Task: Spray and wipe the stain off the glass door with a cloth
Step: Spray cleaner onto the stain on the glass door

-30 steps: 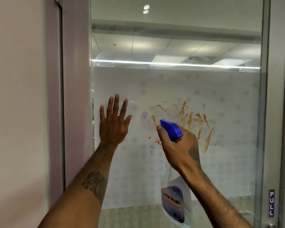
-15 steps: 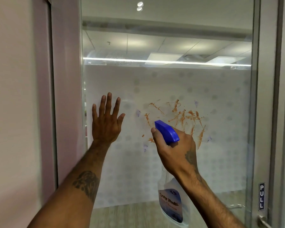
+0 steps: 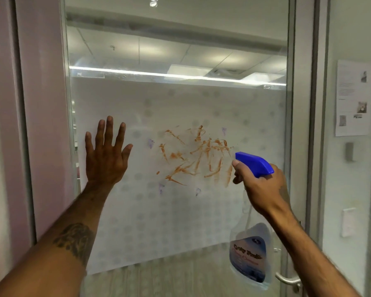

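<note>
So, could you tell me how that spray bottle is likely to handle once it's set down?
The spray bottle looks like clear, thin plastic, so probably light and slightly squeezable. It is tall and narrow under a blue trigger head, so it may tip if nudged.

The glass door (image 3: 180, 50) is showing glossy and reflective up top, while its lower part is looking matt and frosted with a faint dot pattern (the orange-brown stain (image 3: 198, 155) is sitting on it as rough, dried-looking smears). The spray bottle (image 3: 250, 254) is appearing as clear plastic with a smooth blue plastic head, and the door handle (image 3: 287, 280) is gleaming as brushed metal.
</note>
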The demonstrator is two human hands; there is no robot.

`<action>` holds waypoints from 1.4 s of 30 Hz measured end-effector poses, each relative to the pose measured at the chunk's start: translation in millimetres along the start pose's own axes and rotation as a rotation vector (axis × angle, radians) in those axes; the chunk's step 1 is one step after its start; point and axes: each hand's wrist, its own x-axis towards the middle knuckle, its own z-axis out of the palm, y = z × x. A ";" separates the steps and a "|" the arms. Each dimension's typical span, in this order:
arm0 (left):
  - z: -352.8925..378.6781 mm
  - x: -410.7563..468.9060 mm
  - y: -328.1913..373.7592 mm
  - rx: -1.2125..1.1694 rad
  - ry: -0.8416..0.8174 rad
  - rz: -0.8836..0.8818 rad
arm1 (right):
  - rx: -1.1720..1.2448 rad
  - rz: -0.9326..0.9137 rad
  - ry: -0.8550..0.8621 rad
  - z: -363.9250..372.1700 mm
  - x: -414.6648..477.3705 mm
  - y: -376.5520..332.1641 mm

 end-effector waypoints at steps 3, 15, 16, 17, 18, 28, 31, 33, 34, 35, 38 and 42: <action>-0.9 0.7 -0.6 -0.005 -0.006 0.000 | -0.006 0.000 0.052 -10.0 2.2 5.4; -6.1 1.3 0.8 -0.044 -0.041 -0.004 | -0.115 0.148 0.156 -46.0 -15.6 43.7; -5.9 1.3 0.9 -0.044 -0.043 -0.006 | -0.126 0.173 0.158 -47.8 -19.3 48.1; -5.7 1.4 0.8 -0.043 -0.044 -0.009 | -0.126 0.201 0.167 -49.3 -22.7 52.5; -5.4 1.1 0.8 -0.039 -0.046 -0.010 | -0.124 0.226 0.182 -50.4 -25.8 55.4; -10.2 1.2 3.0 -0.037 -0.092 -0.029 | -0.158 0.122 0.013 -21.8 -54.9 50.2; -13.0 1.4 3.2 -0.017 -0.118 -0.029 | -0.170 0.100 -0.057 -0.5 -73.6 43.5; -15.9 2.5 3.5 -0.011 -0.143 -0.024 | -0.181 0.089 -0.095 12.2 -86.2 38.6; -18.1 3.2 3.3 -0.011 -0.160 -0.020 | -0.176 0.087 -0.109 17.3 -92.0 35.7; -20.6 3.9 3.3 -0.013 -0.179 -0.017 | -0.164 0.091 -0.118 20.9 -97.2 32.2; -30.5 5.6 3.1 -0.040 -0.240 -0.010 | -0.092 0.091 -0.108 22.5 -107.2 21.8; -49.6 7.5 6.2 -0.096 -0.341 -0.027 | 0.037 0.058 -0.089 9.5 -106.3 8.4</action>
